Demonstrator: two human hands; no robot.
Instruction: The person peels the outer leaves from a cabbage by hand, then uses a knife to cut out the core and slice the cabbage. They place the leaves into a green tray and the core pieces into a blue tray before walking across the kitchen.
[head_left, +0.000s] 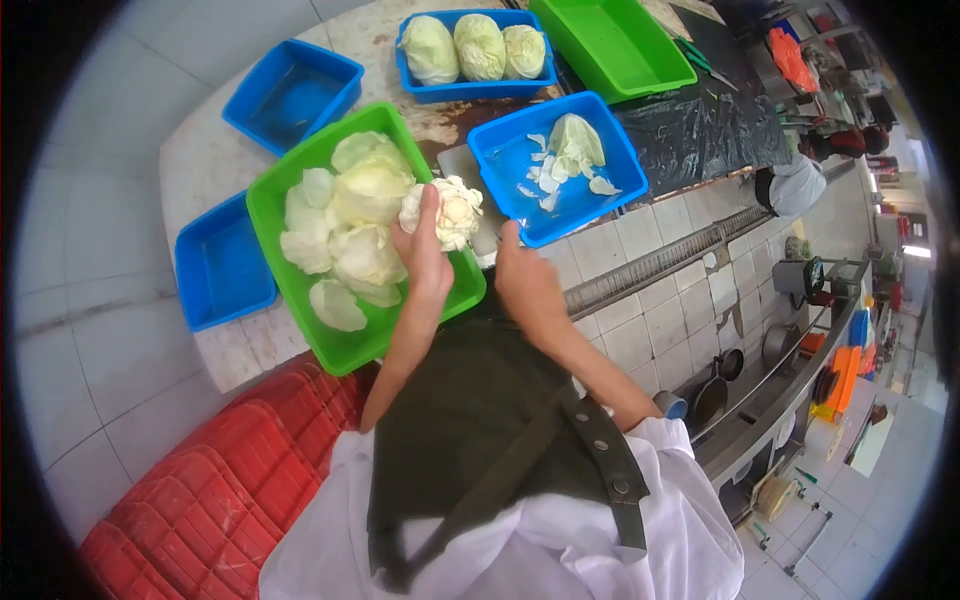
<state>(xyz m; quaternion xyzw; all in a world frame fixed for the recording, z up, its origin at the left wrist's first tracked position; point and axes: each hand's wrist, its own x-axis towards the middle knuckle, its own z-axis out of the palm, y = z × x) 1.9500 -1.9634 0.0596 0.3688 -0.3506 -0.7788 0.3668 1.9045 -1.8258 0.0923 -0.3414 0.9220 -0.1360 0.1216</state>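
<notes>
A pale cauliflower (455, 212) is gripped by my left hand (425, 245), thumb along its side, over the right edge of a green tub (330, 345). Large cabbage leaves (368, 190) fill much of that tub. My right hand (528, 285) is closed in a fist just right of the cauliflower, below the near corner of a blue tub (615, 215); what it holds, if anything, I cannot make out. Inside this blue tub lie a cut cabbage piece (577, 145) and several pale scraps (548, 175). A light board (462, 165) shows partly between the two tubs.
Behind stands a blue tub (480, 94) with three cabbages, beside a green tub (620, 50). Two more blue tubs (295, 95) are at the left. Green-handled scissors (705, 62) rest on black plastic. Red crates (230, 490) stand lower left. Another person (795, 185) is far right.
</notes>
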